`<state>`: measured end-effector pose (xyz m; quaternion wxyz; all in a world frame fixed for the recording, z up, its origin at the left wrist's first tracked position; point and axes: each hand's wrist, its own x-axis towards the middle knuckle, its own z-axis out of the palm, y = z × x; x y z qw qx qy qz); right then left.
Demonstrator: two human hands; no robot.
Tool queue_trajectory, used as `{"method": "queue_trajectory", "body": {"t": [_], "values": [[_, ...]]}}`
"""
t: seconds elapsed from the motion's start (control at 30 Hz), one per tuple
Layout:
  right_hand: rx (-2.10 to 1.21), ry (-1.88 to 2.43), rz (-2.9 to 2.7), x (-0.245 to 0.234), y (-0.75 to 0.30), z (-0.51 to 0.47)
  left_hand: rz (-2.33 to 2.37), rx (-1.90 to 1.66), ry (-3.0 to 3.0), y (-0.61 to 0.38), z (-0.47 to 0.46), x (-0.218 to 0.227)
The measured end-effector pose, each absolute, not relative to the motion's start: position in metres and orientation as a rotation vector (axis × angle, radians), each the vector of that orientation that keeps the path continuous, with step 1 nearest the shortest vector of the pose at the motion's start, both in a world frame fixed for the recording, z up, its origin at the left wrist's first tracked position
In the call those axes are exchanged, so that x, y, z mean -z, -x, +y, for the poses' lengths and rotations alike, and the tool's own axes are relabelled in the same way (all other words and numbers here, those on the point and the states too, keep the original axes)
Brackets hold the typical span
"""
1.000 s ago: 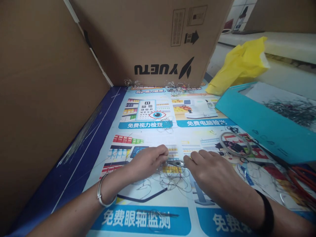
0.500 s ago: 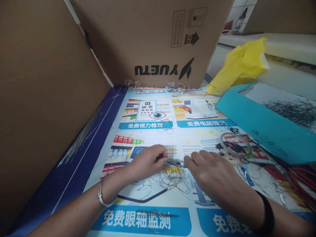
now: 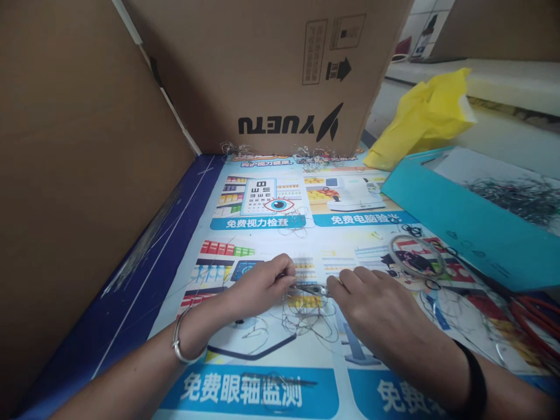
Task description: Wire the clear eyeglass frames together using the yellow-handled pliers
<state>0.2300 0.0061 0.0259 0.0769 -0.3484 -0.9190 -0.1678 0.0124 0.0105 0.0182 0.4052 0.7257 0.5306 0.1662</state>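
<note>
Small metal pliers (image 3: pixel 318 289) are gripped in my right hand (image 3: pixel 380 309), their jaws pointing left. My left hand (image 3: pixel 266 286) is closed in a pinch at the tip of the jaws, on thin wire mostly hidden by the fingers. Just below the pliers, a loose tangle of thin wire (image 3: pixel 308 321) spreads over the printed sheet (image 3: pixel 262 350). Closer to me lies a small bundle of short dark wire pieces (image 3: pixel 280 380).
Cardboard walls (image 3: pixel 262 70) stand behind and at the left. Along the back wall lie wire clumps (image 3: pixel 312 156). At the right are a blue box (image 3: pixel 472 233) holding wire pieces, a yellow bag (image 3: pixel 420 119), a clear ring-shaped roll (image 3: pixel 416 256) and red handles (image 3: pixel 534 321).
Both hands keep almost the same place and grip. The left hand's fingers have shifted very slightly, and the view has moved a little.
</note>
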Motion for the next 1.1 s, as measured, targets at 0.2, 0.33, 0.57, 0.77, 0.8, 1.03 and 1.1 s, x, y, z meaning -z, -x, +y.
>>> {"method": "queue_trajectory", "body": {"t": [0.2,0.33,0.57,0.77,0.8,1.03,1.1], "values": [[0.503,1.031,-2.748,-0.0281,-0.2302,0.0061,1.279,-0.453,-1.841,-0.0109,0.0117,-0.0196],[0.503,1.023,-2.757,-0.0283,-0.2306,0.0064,1.264,-0.45,-1.857,-0.0098,0.0119,-0.0182],[0.529,1.008,-2.765,-0.0294,-0.2303,0.0058,1.279,-0.439,-1.854,-0.0095,0.012,-0.0181],[0.525,0.995,-2.76,-0.0299,-0.2296,0.0052,1.274,-0.466,-1.86,-0.0099,0.0119,-0.0171],[0.527,0.993,-2.762,-0.0298,-0.2293,0.0052,1.267,-0.472,-1.865,-0.01,0.0118,-0.0169],[0.538,0.977,-2.772,-0.0293,-0.2298,0.0065,1.217,-0.54,-1.902,-0.0111,0.0128,-0.0161],[0.543,0.978,-2.767,-0.029,-0.2302,0.0067,1.206,-0.595,-1.922,-0.011,0.0135,-0.0157]]}}
